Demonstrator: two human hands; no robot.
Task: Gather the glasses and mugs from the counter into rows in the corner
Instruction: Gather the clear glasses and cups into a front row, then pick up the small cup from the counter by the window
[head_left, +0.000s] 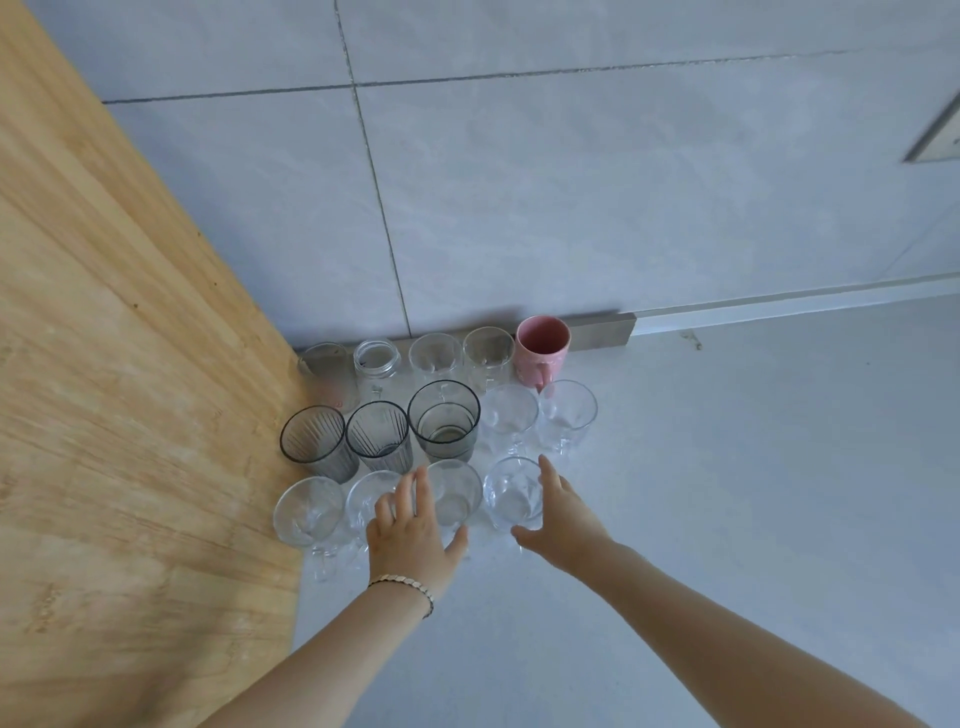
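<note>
Partly hidden by left hand (408, 530), perhaps two glasses (454, 491)

A domestic kitchen corner, seen from above. A pale grey counter (727, 467) meets a wall of large grey tiles (571, 182) with dark grout lines; a metal strip (602, 328) runs along the joint between wall and counter. A tall wood-grain panel (130, 364), likely a cabinet side, closes the corner on the left. Household drinkware stands upright in rows against this corner: clear glass mugs (511, 415), smoked ribbed tumblers (314, 435), a glass jar (376, 359) and a pink ceramic mug (543, 351). The mixed, unmatched set suggests a home rather than a shop or laboratory.
</note>
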